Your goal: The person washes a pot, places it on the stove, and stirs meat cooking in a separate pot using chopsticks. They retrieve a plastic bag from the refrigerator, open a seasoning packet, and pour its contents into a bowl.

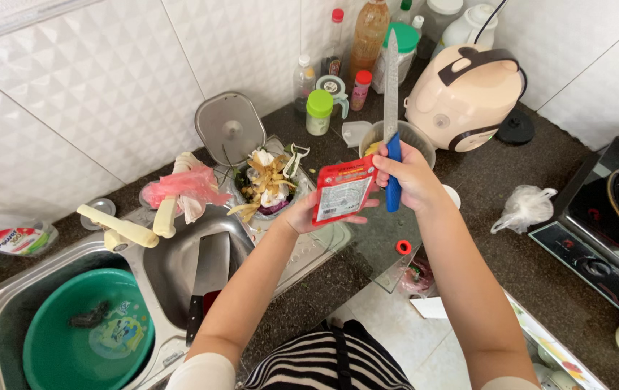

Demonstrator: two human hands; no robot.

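Observation:
My left hand (302, 215) holds a small red and white packet (343, 191) from below, tilted toward me over the dark counter. My right hand (412, 175) grips the blue handle of a long serrated knife (391, 79) whose blade points straight up. The right hand's fingers also pinch the packet's upper right edge. Both hands are held over a glass cutting board (378, 242).
A steel sink (169, 271) with a green basin (57, 347) and a cleaver (208, 278) lies left. Vegetable scraps fill a tub (266, 188). A cream rice cooker (465, 94), bottles, a steel bowl (422, 139), a plastic bag (526, 207) and a stove (605, 231) stand around.

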